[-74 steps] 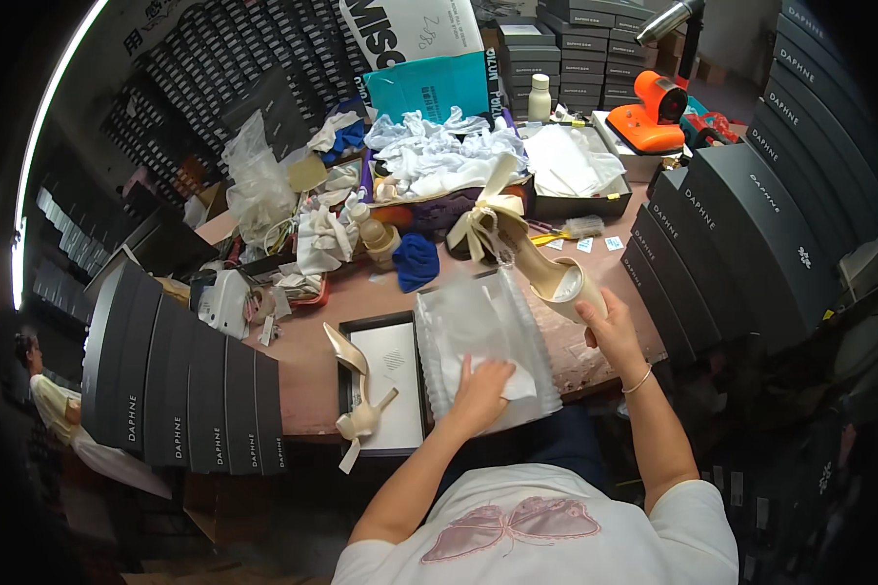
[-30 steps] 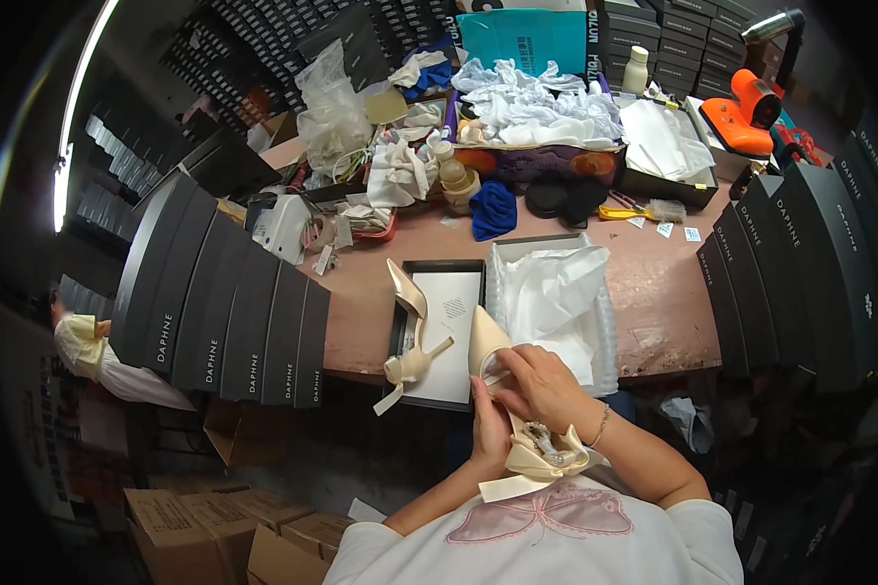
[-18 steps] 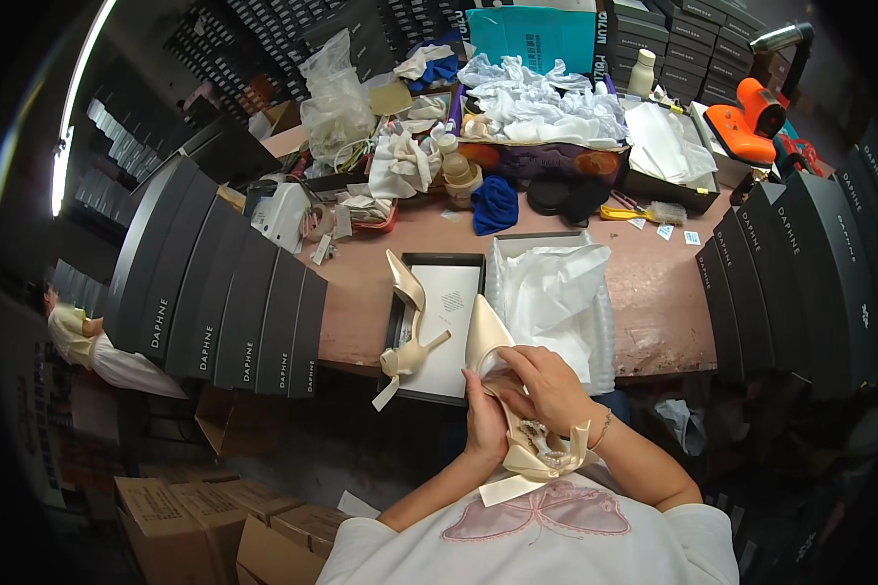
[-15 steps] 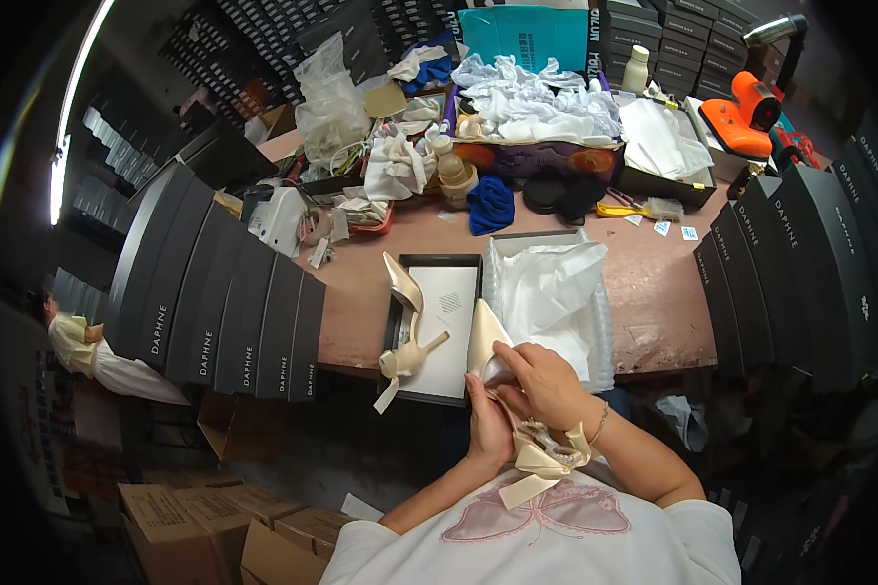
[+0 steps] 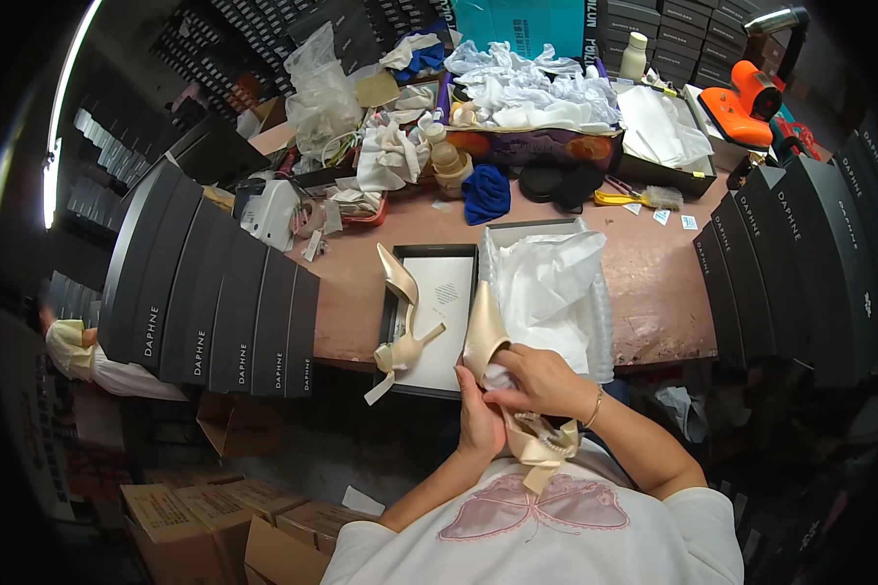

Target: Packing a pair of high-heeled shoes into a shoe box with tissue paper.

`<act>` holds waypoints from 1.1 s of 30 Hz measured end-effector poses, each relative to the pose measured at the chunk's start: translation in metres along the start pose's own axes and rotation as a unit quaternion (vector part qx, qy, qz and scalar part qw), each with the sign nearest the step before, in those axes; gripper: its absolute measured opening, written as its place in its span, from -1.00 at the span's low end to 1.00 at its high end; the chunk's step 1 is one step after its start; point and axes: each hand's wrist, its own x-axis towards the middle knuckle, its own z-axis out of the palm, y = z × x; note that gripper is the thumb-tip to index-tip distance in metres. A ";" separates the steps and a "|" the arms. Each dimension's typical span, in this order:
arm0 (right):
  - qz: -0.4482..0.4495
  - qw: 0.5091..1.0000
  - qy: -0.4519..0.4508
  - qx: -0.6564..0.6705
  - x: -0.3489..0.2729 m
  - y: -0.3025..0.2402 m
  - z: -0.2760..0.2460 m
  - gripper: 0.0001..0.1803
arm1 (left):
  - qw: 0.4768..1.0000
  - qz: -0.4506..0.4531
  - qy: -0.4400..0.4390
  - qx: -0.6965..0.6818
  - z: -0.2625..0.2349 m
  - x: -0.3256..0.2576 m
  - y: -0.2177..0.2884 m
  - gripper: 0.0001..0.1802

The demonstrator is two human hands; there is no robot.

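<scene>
A pale gold satin high-heeled shoe [image 5: 485,327] lies tilted between my hands, its pointed toe facing away from me. My left hand [image 5: 480,419] wraps its side from below, thumb along the edge. The fingers of my right hand [image 5: 548,382] reach into the shoe's opening, bent against white paper [image 5: 498,376] there; the fingertips are partly hidden. A satin bow with a beaded strap [image 5: 546,447] hangs from the shoe toward my shirt. The matching shoe [image 5: 400,278] lies on its side in a black shoebox [image 5: 439,392], against a white printed sheet [image 5: 449,283].
Beside the shoebox, another open box [image 5: 603,341] contains white tissue paper [image 5: 546,283]. Black shoeboxes stand in rows at left [image 5: 180,292] and right [image 5: 800,263]. Behind are a blue cloth [image 5: 486,195], a yellow-handled brush [image 5: 644,198] and an orange device [image 5: 741,107]. Cartons [image 5: 195,526] stand lower left.
My right fingers have moved from the top of the shoe's toe down into its opening. The shoe's toe has shifted slightly farther away, and the bow has drawn in a little.
</scene>
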 end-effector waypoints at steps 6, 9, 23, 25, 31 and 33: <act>0.074 0.973 0.187 -0.111 0.004 0.049 -0.025 -0.59 | 0.997 -0.078 0.025 0.005 -0.019 0.030 0.022 -0.22; 0.067 0.909 0.109 -0.397 0.016 0.132 0.011 -0.50 | 0.992 -0.114 -0.055 -0.009 -0.009 0.033 0.024 -0.24; -0.147 0.955 0.031 -0.254 0.006 0.046 0.010 -0.87 | 0.992 -0.121 -0.027 -0.033 0.000 0.013 0.010 -0.38; -0.166 0.960 0.041 -0.222 -0.006 0.030 -0.003 -0.81 | 0.997 -0.082 -0.013 -0.001 -0.013 0.017 0.010 -0.37; -0.115 0.976 0.088 -0.162 -0.037 0.039 -0.024 -0.69 | 0.957 0.109 -0.138 0.232 -0.019 0.005 -0.011 -0.01; -0.121 0.985 0.105 -0.058 -0.043 0.041 0.002 -0.64 | 0.922 0.227 -0.130 0.285 -0.008 -0.009 -0.041 0.24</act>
